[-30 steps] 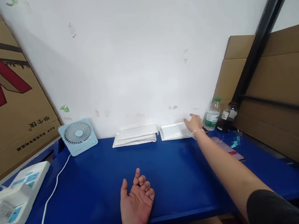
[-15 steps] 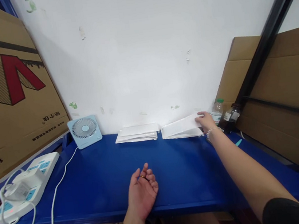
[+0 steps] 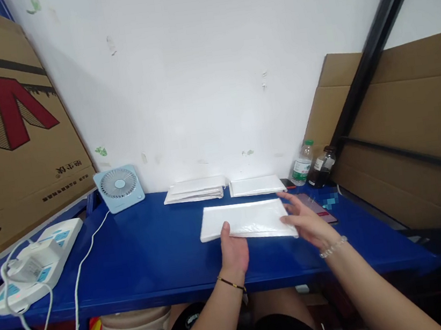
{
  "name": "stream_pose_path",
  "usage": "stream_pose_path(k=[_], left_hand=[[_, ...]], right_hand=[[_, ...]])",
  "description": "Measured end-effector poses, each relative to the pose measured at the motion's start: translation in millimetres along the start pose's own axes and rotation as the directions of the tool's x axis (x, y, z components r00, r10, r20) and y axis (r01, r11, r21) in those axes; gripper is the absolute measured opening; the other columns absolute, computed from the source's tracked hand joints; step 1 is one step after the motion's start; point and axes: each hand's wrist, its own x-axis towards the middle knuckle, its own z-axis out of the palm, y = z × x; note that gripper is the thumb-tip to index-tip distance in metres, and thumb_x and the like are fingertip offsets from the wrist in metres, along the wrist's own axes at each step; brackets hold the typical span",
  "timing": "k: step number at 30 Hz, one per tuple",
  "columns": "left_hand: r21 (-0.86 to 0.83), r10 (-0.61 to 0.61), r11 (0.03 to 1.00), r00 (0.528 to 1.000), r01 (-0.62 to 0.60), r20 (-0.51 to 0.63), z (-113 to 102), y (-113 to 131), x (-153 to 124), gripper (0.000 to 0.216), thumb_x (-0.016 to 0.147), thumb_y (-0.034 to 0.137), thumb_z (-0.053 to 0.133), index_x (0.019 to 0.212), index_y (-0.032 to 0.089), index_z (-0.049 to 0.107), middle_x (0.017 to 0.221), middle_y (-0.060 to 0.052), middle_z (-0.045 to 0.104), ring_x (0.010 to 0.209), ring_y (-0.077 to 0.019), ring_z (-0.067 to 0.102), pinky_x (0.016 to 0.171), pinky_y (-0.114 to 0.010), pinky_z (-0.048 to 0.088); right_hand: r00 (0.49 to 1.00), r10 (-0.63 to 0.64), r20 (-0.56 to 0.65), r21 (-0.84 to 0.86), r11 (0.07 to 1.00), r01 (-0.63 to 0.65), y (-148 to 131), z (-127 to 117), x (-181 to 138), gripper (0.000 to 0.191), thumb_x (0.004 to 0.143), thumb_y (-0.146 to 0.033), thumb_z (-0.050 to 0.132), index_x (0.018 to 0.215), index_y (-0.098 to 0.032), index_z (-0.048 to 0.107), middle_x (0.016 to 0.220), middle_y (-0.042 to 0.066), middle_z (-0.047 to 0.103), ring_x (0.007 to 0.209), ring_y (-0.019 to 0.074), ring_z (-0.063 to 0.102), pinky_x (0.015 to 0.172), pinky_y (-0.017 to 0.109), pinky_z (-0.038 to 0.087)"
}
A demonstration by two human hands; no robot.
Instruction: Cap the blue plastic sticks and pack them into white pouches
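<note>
A flat white packet [image 3: 248, 220] with a shiny, film-like surface is held above the blue table. My left hand [image 3: 234, 250] grips its near edge, thumb on top and the other fingers hidden underneath. At the packet's right end is my right hand [image 3: 305, 221], its thumb on the top face and its index finger reaching past the far corner. Behind, against the wall, lie a stack of similar white packets [image 3: 195, 191] on the left and a lower white pile [image 3: 258, 185] on the right.
A light blue fan [image 3: 120, 188] and a white power strip [image 3: 38, 264] with cables occupy the left side. To the right stand a green-capped bottle [image 3: 302, 165] and a dark bottle [image 3: 321, 168], near a flat reddish object [image 3: 319, 209]. Cardboard [image 3: 415, 134] leans at the right.
My right hand has brought a packet from the right pile toward the table's middle. My left hand has moved forward and right and taken hold of its near edge.
</note>
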Motion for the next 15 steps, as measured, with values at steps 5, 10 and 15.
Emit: stream_pose_path(k=[5, 10, 15], left_hand=[[0.232, 0.233, 0.94, 0.968, -0.25, 0.097, 5, 36, 23, 0.042, 0.073, 0.036, 0.067, 0.111, 0.017, 0.063, 0.116, -0.007, 0.064, 0.116, -0.0219, 0.053, 0.097, -0.031, 0.041], [0.332, 0.373, 0.86, 0.922, -0.387, 0.108, 23, 62, 53, 0.039, 0.068, 0.032, 0.073, 0.103, 0.018, 0.063, 0.103, -0.006, 0.066, 0.107, -0.0218, 0.058, 0.087, -0.03, 0.045], [0.379, 0.447, 0.799, 0.883, -0.467, 0.144, 36, 67, 67, 0.054, 0.067, 0.027, 0.075, 0.117, 0.024, 0.055, 0.095, -0.001, 0.066, 0.098, -0.0183, 0.062, 0.088, -0.031, 0.044]], right_hand=[[0.953, 0.224, 0.203, -0.017, 0.974, -0.225, 29, 15, 34, 0.068, 0.056, -0.019, 0.079, 0.117, -0.028, 0.05, 0.104, 0.003, 0.06, 0.084, 0.0195, 0.063, 0.063, 0.03, 0.053], [0.964, 0.202, 0.175, -0.071, 0.979, -0.193, 50, 30, 72, 0.067, 0.052, -0.021, 0.082, 0.113, -0.023, 0.054, 0.099, 0.003, 0.057, 0.073, 0.0147, 0.061, 0.057, 0.026, 0.051], [0.997, -0.059, 0.046, -0.257, 0.964, 0.069, 63, 8, 81, 0.057, 0.065, -0.039, 0.075, 0.115, -0.022, 0.056, 0.105, 0.006, 0.057, 0.084, 0.017, 0.059, 0.073, 0.032, 0.05]])
